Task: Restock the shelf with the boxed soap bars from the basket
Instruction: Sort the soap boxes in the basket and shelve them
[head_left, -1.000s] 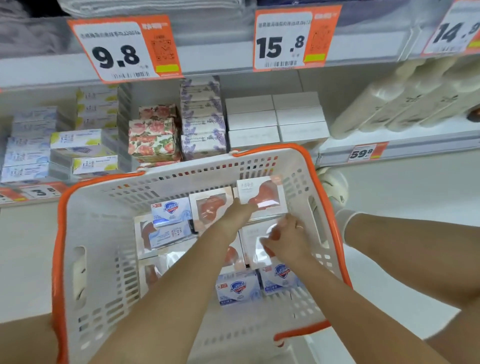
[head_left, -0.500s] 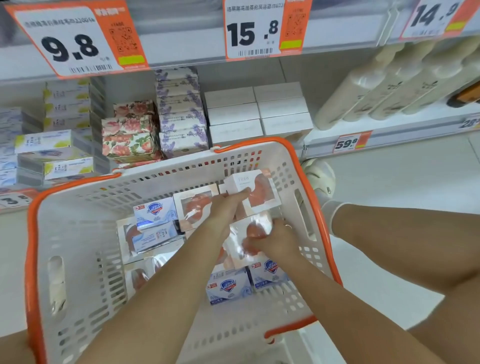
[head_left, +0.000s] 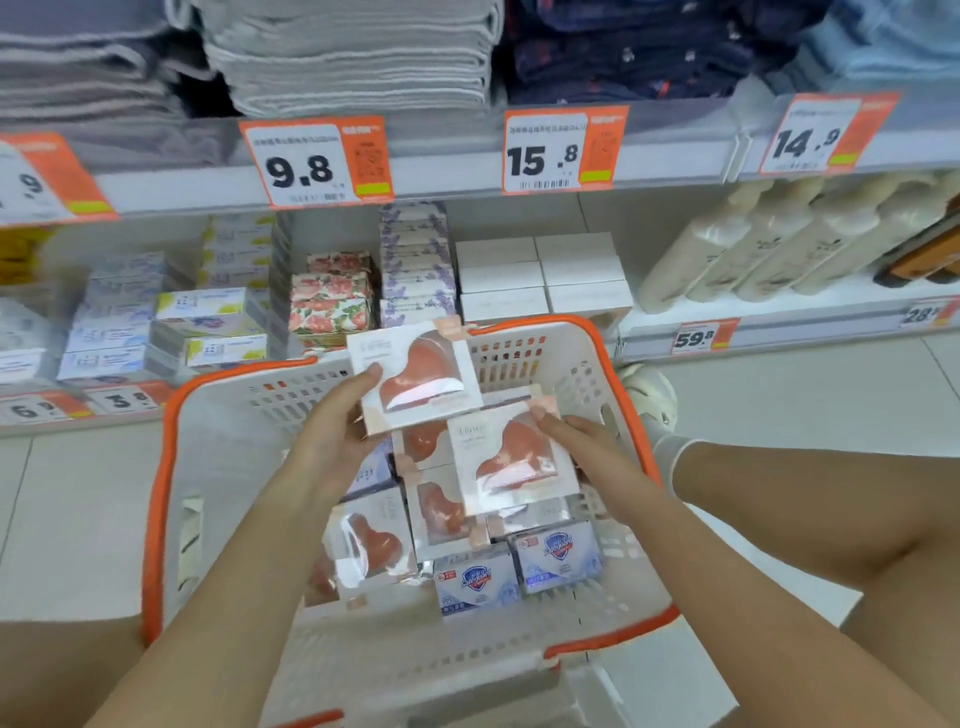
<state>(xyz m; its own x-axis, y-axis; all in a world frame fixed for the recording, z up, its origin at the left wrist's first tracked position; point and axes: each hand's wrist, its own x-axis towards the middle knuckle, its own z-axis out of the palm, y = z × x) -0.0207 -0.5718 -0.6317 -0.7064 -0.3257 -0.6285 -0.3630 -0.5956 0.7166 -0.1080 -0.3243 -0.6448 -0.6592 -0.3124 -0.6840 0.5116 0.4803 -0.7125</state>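
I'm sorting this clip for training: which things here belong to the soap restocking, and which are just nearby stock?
Part of the job:
left hand holding a heart soap box
right hand holding a second heart soap box
basket
blue soap boxes
soap shelf

Just nearby:
folded towels
lotion bottles
price tags

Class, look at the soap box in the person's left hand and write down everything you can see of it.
The soap box is flat and roughly square, of white card with pale pink trim at its top right corner. A clear glossy window shows a reddish-pink, heart-like soap bar inside; faint small print sits at the upper left. It is tilted, lifted over the far rim of the basket, in front of the shelf's floral boxes. The left hand grips its left edge, thumb on the front. Its lower edge overlaps the similar box held by the right hand.
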